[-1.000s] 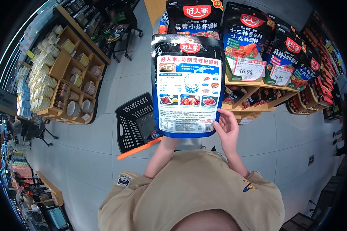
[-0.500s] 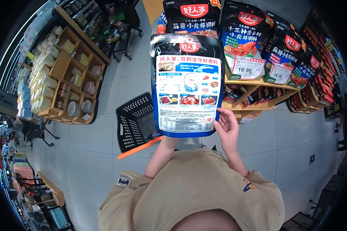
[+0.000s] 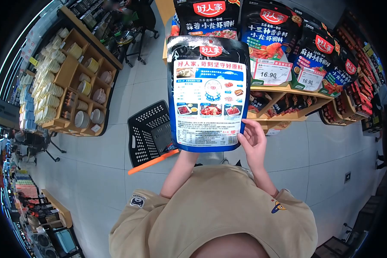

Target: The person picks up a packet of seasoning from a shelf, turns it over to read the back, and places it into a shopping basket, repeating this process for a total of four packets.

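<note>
A large black and blue seasoning pouch (image 3: 209, 94) is held up in front of me, its printed back with text, food pictures and a barcode towards me. My right hand (image 3: 253, 139) grips its lower right edge, thumb on the front near the barcode. Behind the pouch's bottom edge goes my left hand (image 3: 188, 156); only the wrist and forearm show, and its fingers are hidden. To the left of the pouch is a black perforated shopping basket (image 3: 148, 129). Its orange handle (image 3: 152, 162) reaches up to my left forearm in this view.
Similar pouches (image 3: 268, 34) stand upright on a wooden display shelf (image 3: 284, 89) ahead, with price cards (image 3: 271, 71) in front. At left, a wooden shelf unit (image 3: 69, 77) holds bowls and cups. A shopping cart (image 3: 135, 38) and a person are at the far back.
The view has shifted slightly, so the shelf pouches and the basket sit a little further left and higher. My hold on the pouch looks the same.
</note>
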A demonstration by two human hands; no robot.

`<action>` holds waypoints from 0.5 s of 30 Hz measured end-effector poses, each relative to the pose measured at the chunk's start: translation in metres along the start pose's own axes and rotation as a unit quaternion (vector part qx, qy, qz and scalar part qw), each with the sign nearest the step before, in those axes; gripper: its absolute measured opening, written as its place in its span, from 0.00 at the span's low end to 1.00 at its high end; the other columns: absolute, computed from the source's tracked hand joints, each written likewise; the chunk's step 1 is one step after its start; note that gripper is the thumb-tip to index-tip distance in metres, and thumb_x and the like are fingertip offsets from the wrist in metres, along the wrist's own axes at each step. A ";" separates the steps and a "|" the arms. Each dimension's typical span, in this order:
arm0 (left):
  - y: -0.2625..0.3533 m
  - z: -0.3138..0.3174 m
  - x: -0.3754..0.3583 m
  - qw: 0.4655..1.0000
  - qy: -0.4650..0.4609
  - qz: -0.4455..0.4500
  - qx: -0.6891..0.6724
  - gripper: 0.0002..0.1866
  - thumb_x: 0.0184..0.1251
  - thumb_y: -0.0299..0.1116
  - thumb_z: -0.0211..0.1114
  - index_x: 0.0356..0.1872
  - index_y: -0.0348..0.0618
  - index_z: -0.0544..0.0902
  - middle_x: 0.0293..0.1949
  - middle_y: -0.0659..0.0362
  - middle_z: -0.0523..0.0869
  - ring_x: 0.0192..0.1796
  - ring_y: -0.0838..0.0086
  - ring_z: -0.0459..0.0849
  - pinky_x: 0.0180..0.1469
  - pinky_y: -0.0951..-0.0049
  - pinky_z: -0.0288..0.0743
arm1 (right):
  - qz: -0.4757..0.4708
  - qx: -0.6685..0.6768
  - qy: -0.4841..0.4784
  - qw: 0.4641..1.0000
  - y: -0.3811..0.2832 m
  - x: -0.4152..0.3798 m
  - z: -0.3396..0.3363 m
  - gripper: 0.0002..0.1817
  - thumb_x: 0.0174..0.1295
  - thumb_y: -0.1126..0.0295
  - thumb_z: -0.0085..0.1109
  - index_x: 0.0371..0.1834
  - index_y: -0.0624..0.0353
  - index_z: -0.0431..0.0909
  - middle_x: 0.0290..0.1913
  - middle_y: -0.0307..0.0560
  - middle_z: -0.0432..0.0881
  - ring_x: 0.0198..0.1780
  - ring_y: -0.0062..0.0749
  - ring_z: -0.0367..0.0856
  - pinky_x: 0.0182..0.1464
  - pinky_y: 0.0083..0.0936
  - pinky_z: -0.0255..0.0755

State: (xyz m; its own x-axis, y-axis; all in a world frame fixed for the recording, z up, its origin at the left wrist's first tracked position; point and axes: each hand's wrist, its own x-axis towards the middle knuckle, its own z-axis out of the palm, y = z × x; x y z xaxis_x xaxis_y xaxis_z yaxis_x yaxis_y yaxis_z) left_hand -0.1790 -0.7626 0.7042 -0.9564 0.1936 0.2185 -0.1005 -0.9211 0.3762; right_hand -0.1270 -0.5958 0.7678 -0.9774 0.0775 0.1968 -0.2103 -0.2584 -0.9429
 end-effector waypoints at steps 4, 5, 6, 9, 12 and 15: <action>-0.010 0.003 0.003 1.000 -0.004 -0.001 0.000 0.29 0.63 0.48 0.40 0.60 0.41 0.53 0.60 0.52 0.59 0.59 0.62 0.62 0.57 0.61 0.60 | -0.003 0.009 -0.005 1.000 0.000 0.000 -0.012 0.19 0.49 0.83 0.52 0.47 0.68 0.64 0.44 0.46 0.70 0.48 0.24 0.69 0.52 0.20 0.62; -0.013 0.005 0.003 1.000 -0.005 -0.003 -0.002 0.29 0.63 0.48 0.40 0.60 0.41 0.53 0.60 0.52 0.59 0.59 0.62 0.62 0.57 0.61 0.60 | -0.003 0.009 -0.004 1.000 -0.001 0.000 -0.015 0.19 0.49 0.83 0.52 0.47 0.68 0.64 0.44 0.46 0.70 0.48 0.24 0.69 0.52 0.20 0.62; -0.016 0.006 0.003 1.000 -0.006 -0.004 -0.003 0.29 0.63 0.48 0.40 0.60 0.41 0.53 0.60 0.52 0.59 0.59 0.62 0.62 0.57 0.61 0.60 | -0.003 0.012 -0.007 1.000 -0.002 0.000 -0.018 0.19 0.49 0.83 0.52 0.47 0.68 0.64 0.44 0.46 0.70 0.48 0.24 0.69 0.52 0.20 0.62; -0.025 0.009 0.006 1.000 -0.009 -0.006 -0.004 0.29 0.63 0.48 0.40 0.60 0.41 0.53 0.59 0.52 0.59 0.59 0.62 0.62 0.57 0.61 0.61 | -0.002 0.015 -0.005 1.000 -0.004 0.000 -0.029 0.19 0.49 0.82 0.53 0.47 0.68 0.64 0.45 0.46 0.70 0.48 0.24 0.69 0.52 0.20 0.62; -0.037 0.011 0.009 1.000 -0.012 -0.008 -0.007 0.29 0.63 0.48 0.40 0.60 0.41 0.54 0.59 0.52 0.59 0.59 0.62 0.63 0.57 0.61 0.61 | -0.002 0.014 0.001 1.000 -0.005 0.000 -0.040 0.19 0.49 0.82 0.54 0.47 0.67 0.64 0.45 0.46 0.70 0.48 0.24 0.69 0.52 0.20 0.62; -0.047 0.012 0.010 1.000 -0.013 -0.009 -0.008 0.29 0.63 0.47 0.40 0.60 0.40 0.54 0.59 0.52 0.60 0.59 0.62 0.63 0.57 0.61 0.61 | -0.002 0.015 0.004 1.000 -0.007 0.000 -0.052 0.20 0.49 0.82 0.54 0.47 0.67 0.64 0.44 0.46 0.70 0.48 0.24 0.69 0.52 0.20 0.62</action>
State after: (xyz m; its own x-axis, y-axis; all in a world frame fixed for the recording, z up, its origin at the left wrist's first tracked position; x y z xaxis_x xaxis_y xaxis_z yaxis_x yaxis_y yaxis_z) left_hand -0.1809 -0.7128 0.6996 -0.9473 0.2180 0.2347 -0.1220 -0.9230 0.3649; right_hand -0.1248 -0.5441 0.7604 -0.9762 0.0870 0.1986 -0.2155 -0.2876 -0.9332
